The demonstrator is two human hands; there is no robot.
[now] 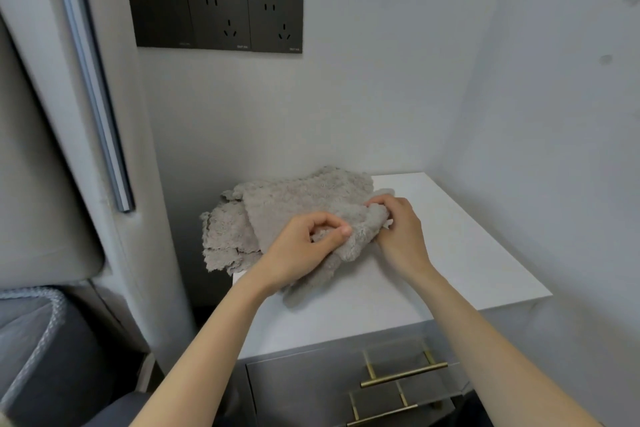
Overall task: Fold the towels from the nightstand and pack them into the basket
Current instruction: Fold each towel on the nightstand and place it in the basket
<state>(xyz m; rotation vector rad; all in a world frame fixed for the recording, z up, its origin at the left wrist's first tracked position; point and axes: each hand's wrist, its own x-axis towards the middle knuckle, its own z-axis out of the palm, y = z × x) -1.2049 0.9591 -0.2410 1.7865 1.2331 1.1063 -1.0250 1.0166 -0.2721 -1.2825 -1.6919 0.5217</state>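
A pile of fluffy grey towels (277, 208) lies on the left part of the white nightstand top (460, 253), its left edge hanging over the side. My left hand (304, 250) pinches a fold of the top towel between thumb and fingers. My right hand (398, 222) grips the same towel's right corner, where a small white tag shows. Both hands are close together over the towel's near right part. A grey woven basket (38, 333) with a rope-like rim stands low at the far left.
The nightstand has grey drawers with brass bar handles (403, 373) below the top. Black wall sockets (214, 15) hang above it. A padded grey headboard (45, 166) stands to the left. A wall closes off the right side.
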